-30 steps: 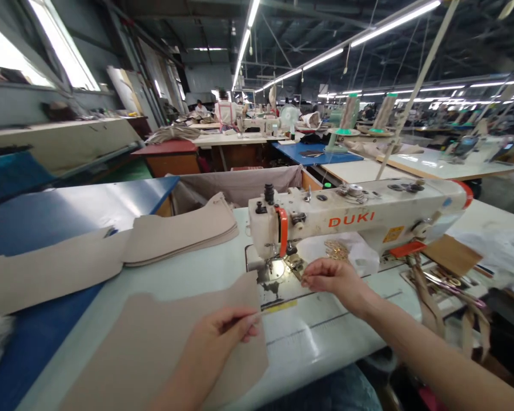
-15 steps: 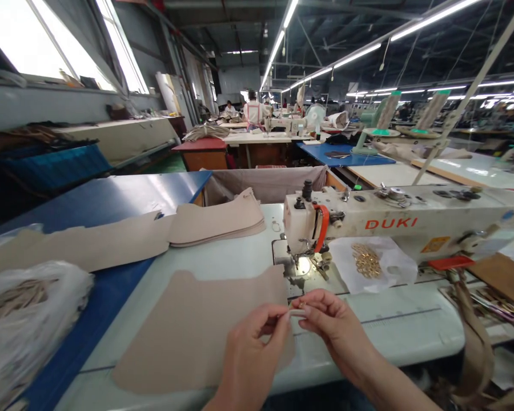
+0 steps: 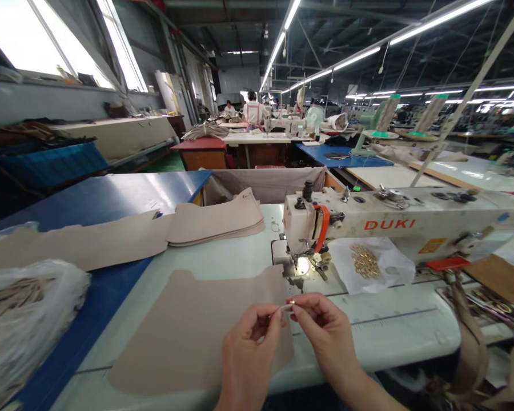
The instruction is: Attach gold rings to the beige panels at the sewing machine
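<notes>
Between my two hands is a short, narrow beige strip (image 3: pixel 286 307). My left hand (image 3: pixel 252 337) pinches its left end between thumb and fingertips. My right hand (image 3: pixel 321 325) pinches the other end, together with a small gold metal ring (image 3: pixel 292 302) that is mostly hidden by the fingers. Both hands hover over the right edge of a flat beige fabric panel (image 3: pixel 197 331) on the pale green table. Just beyond them stands the sewing machine (image 3: pixel 346 220), its lit needle plate (image 3: pixel 302 266) in front of my fingers.
Gold rings (image 3: pixel 364 261) lie heaped on a white sheet (image 3: pixel 396 265) right of the needle. Stacked beige panels (image 3: pixel 216 220) lie at the back left. A plastic bag (image 3: pixel 64 297) of beige strips sits far left. Straps (image 3: pixel 475 342) hang at the right.
My hands have shifted slightly left with the strip. The gold ring shows more clearly at my right fingertips, and my right fingers have closed in more tightly.
</notes>
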Motion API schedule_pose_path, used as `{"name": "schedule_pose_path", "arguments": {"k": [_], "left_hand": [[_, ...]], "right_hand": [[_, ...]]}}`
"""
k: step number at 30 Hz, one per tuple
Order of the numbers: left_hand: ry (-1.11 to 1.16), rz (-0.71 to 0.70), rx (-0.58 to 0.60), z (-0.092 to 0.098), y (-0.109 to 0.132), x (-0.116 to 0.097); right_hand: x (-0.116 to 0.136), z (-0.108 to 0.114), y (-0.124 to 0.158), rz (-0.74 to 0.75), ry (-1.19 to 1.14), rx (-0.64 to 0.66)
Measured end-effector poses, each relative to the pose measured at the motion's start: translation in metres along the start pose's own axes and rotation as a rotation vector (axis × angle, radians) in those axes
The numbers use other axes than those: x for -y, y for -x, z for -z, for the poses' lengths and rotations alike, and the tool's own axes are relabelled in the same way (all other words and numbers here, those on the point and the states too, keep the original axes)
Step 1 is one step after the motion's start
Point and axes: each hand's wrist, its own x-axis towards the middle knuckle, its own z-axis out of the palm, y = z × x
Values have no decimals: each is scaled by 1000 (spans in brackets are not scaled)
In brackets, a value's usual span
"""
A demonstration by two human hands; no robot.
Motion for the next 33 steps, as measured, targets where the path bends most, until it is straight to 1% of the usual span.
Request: {"name": "schedule_pose_path", "arguments": {"k": [5, 7, 10, 13, 15, 17, 20, 22, 23, 26, 28, 30, 33], "left_hand": [[75, 44, 66, -8, 3, 1], [131, 79, 70, -9, 1, 0], [218, 143, 81, -5, -7, -3], [225, 200, 146, 3, -15, -8], [176, 211, 198, 9, -18, -11], [123, 203, 245, 15, -20, -14], [81, 199, 322, 22, -22, -16], [145, 240, 342, 24, -22, -14], [207, 279, 336, 24, -22, -13], [402, 429, 321, 23, -20, -8], [459, 491, 346, 21, -19, -7], [462, 503, 377, 20, -19, -9], [406, 493, 431, 21, -21, -14]], "right_hand": [[-13, -1, -2, 60, 65, 3], [-16, -2, -1, 76, 105, 8], [-14, 0, 3, 140, 193, 22], [-6, 5, 4, 151, 248, 25], [0, 7, 2, 110, 236, 33], [5, 8, -1, 49, 186, 81], [10, 6, -5, -121, 46, 185], [11, 4, -6, -233, -41, 204], [11, 3, -6, -267, -66, 200], [8, 1, -5, -288, -109, 170], [6, 0, -4, -279, -120, 164], [5, -1, -4, -276, -116, 168], [3, -1, -4, -280, -106, 192]]}}
